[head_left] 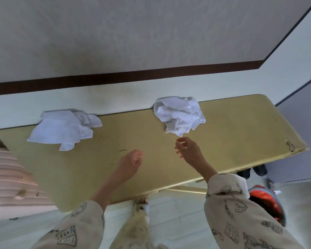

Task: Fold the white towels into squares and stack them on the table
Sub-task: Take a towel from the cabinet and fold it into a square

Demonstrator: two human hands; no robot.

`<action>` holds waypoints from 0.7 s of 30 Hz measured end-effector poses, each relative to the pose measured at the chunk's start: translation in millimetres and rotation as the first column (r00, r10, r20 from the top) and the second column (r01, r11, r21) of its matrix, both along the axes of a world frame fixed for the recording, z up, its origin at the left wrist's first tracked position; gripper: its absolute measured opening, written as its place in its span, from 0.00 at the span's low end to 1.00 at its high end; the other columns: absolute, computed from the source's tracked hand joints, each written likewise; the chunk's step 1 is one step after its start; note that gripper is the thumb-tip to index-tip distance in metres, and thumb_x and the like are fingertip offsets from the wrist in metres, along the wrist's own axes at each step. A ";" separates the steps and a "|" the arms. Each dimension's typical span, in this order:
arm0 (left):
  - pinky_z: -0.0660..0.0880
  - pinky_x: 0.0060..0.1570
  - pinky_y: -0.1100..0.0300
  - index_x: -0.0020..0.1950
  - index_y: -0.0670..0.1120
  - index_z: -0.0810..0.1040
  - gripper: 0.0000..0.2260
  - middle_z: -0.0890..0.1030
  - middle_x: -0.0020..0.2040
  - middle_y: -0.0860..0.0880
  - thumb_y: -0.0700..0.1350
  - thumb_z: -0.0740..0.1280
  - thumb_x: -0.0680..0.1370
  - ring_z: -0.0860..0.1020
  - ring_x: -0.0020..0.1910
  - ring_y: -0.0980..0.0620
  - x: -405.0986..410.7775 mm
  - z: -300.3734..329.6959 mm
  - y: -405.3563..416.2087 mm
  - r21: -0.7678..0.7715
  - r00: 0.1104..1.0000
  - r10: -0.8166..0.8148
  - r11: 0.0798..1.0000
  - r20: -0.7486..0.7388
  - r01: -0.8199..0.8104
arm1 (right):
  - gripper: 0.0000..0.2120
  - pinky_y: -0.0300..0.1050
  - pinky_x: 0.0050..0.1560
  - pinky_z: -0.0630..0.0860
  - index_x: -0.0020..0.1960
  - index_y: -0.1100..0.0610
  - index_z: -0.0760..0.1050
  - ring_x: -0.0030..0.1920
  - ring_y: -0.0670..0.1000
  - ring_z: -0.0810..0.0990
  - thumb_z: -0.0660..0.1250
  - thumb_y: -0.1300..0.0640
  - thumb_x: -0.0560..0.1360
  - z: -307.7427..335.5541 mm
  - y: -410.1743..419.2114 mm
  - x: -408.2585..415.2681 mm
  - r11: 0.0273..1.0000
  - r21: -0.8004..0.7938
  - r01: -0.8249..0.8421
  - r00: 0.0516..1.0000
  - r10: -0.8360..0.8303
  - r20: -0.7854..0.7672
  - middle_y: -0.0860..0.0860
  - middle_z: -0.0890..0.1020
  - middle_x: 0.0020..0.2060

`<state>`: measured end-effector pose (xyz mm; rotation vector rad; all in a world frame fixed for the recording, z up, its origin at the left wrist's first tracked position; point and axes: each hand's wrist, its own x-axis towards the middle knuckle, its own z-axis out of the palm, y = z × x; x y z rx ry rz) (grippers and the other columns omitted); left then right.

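Note:
Two crumpled white towels lie at the far edge of a yellow table (232,133). One towel (65,130) is at the left and hangs a little over the far edge. The other towel (180,115) is bunched up right of the middle. My right hand (187,150) hovers just in front of that towel's near corner, fingers loosely curled, holding nothing. My left hand (130,163) is over the middle of the table, fingers relaxed and empty, apart from both towels.
A pink ribbed cushion or mattress (9,178) adjoins the table's left end. A red and blue object (266,200) lies on the floor under the right front edge. A wall with a dark baseboard (115,79) runs behind the table.

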<state>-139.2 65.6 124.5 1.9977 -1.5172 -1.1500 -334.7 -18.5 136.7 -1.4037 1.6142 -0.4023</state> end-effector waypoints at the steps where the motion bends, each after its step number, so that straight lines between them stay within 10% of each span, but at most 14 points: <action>1: 0.68 0.53 0.62 0.62 0.38 0.73 0.30 0.78 0.59 0.41 0.54 0.52 0.68 0.77 0.56 0.45 2.3 -0.7 -15.8 0.009 1.000 0.010 1.000 -0.015 -0.010 | 0.11 0.51 0.50 0.76 0.57 0.60 0.74 0.45 0.57 0.80 0.61 0.57 0.77 -5.0 -16.3 1.0 1.000 -0.015 0.010 0.999 -0.011 -0.045 0.56 0.82 0.47; 8: 0.71 0.57 0.58 0.59 0.39 0.75 0.37 0.79 0.57 0.42 0.64 0.49 0.63 0.78 0.57 0.46 15.3 -16.7 -79.8 0.100 0.995 0.055 0.994 -0.081 -0.047 | 0.12 0.46 0.47 0.70 0.57 0.59 0.74 0.53 0.58 0.76 0.62 0.56 0.77 -34.1 -117.8 14.3 0.982 -0.186 0.026 0.931 -0.092 -0.355 0.57 0.79 0.53; 12: 0.70 0.55 0.59 0.60 0.39 0.75 0.17 0.79 0.57 0.43 0.48 0.60 0.77 0.78 0.55 0.46 21.4 -33.8 -93.0 0.127 0.988 0.147 0.982 -0.039 -0.141 | 0.16 0.53 0.52 0.69 0.61 0.59 0.71 0.59 0.59 0.70 0.65 0.55 0.76 -59.8 -160.3 25.3 0.951 -0.221 -0.216 0.803 0.044 -0.594 0.58 0.73 0.56; 17: 0.66 0.45 0.69 0.58 0.39 0.76 0.10 0.78 0.51 0.48 0.39 0.60 0.79 0.76 0.48 0.51 18.9 -48.3 -98.2 0.093 0.963 0.268 0.960 -0.020 -0.266 | 0.12 0.47 0.33 0.69 0.33 0.60 0.74 0.35 0.57 0.74 0.77 0.61 0.58 -90.1 -187.2 26.7 0.802 -0.233 -0.549 0.555 0.142 -0.820 0.57 0.73 0.32; 21: 0.65 0.44 0.70 0.57 0.39 0.76 0.09 0.78 0.50 0.48 0.37 0.61 0.78 0.76 0.45 0.51 11.1 -47.5 -105.3 0.070 0.961 0.276 0.959 -0.001 -0.275 | 0.04 0.47 0.37 0.65 0.35 0.62 0.75 0.38 0.59 0.74 0.68 0.65 0.68 -78.7 -202.4 22.7 0.802 -0.314 -0.509 0.705 0.178 -0.687 0.57 0.76 0.34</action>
